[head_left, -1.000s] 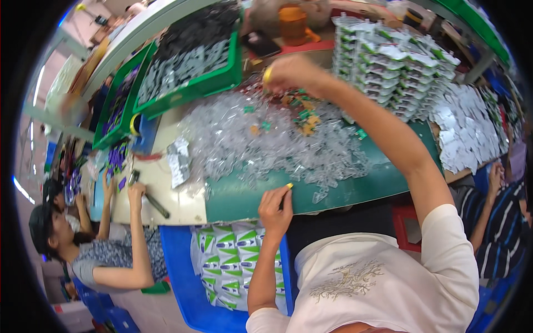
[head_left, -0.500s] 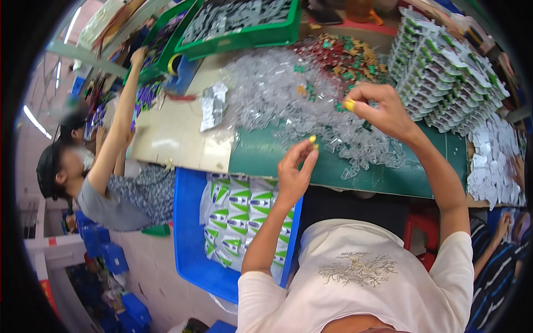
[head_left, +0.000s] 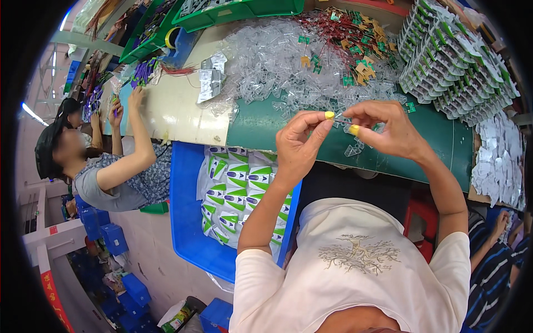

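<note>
My left hand (head_left: 302,143) and my right hand (head_left: 391,129) meet over the near edge of the green mat (head_left: 255,125), yellow covers on some fingertips. Between their pinched fingertips is a small clear plastic piece (head_left: 340,120), partly covered by the fingers. Just beyond lies a broad heap of clear plastic parts (head_left: 261,61); a few loose ones lie under my right hand. Small green and yellow circuit boards (head_left: 363,69) with thin red wires (head_left: 316,28) are piled at the heap's far right.
A tall stack of white-and-green parts (head_left: 455,61) stands at right, beside flat white pieces (head_left: 498,155). A blue bin (head_left: 186,222) of packaged items sits below the table at left. Green trays (head_left: 239,15) line the back. A co-worker (head_left: 119,172) works at left.
My hands have come together: the right moved down and left from the heap, the left slightly down. The view has shifted. The co-worker's raised arm has come down to the table.
</note>
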Tool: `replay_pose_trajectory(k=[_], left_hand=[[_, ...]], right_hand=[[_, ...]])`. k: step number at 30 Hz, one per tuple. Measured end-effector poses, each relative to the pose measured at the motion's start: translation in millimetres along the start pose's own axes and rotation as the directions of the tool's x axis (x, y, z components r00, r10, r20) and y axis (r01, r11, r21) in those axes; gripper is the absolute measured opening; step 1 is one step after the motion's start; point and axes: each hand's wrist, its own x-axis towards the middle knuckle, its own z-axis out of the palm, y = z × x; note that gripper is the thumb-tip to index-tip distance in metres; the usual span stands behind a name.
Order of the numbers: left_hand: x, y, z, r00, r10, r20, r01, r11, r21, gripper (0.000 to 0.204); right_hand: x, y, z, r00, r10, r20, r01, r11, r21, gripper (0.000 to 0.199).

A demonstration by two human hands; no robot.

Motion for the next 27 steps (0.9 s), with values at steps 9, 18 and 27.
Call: replay_pose_trajectory(k=[9,18,27], left_hand=[[-2.4,-5.9,-2.5,0.998,0.062,0.014,-0.063,0.984,0.165,0.017],[-15.8,-11.4,-17.5,0.992,-0.125,-0.020,0.125,0.991,0.043,0.020],[13.7,-8.4,-88.9,0.863,-0.450,0.230,0.491,0.855,-0.167,0.048]], right_hand=[[13.1,-8.8,19.0,0.996,0.088,-0.009,-0.089,0.996,-0.029,0.013],[8.2,11.9,39.1,0.995,0.086,0.046,-0.092,0.986,0.142,0.009],[21.3,13.4,47.4,0.980,0.166,0.111,-0.184,0.966,0.184,0.006]])
